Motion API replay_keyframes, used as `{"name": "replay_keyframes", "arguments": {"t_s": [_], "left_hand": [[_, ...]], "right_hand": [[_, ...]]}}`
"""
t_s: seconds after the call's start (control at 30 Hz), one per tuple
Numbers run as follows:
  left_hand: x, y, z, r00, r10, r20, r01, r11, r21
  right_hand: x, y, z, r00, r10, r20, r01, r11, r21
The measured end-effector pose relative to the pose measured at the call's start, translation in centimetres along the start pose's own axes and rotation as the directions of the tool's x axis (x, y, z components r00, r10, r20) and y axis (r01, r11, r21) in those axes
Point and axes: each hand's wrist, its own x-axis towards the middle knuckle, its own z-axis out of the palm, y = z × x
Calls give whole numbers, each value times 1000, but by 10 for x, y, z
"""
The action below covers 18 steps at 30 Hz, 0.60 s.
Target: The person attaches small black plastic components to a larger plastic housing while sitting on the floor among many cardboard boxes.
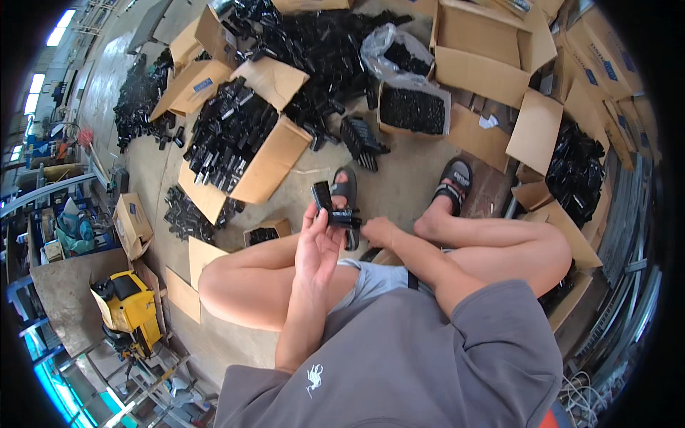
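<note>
My left hand (319,242) is raised between my knees, its fingers and thumb closed round a glossy black plastic part (322,194). From the same grip a second black length (345,219) sticks out to the right; whether the two are joined I cannot tell. My right hand (379,232) is closed by that length's right end, and what its fingers hold, if anything, is hidden. Ahead of my hands, a stack of black parts (362,141) lies on the floor. A small carton (269,232) with black pieces stands beyond my left knee.
An open carton (267,160) heaped with black parts lies ahead left, beside a large loose pile (335,57). A filled box (414,110) and an open carton (481,46) stand ahead right. Black parts in film (574,171) lie right. A yellow machine (135,310) stands left.
</note>
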Motion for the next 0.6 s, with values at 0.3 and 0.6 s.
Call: {"name": "replay_keyframes", "arguments": {"t_s": [0.3,0.6], "left_hand": [[13,0,9,991,-57,124,56,998,9],[-20,60,92,991,30,133,-52,985,163]], "right_hand": [[10,26,30,992,-97,-76,106,985,134],[-47,1,-228,450,505,-737,270,709,651]]}}
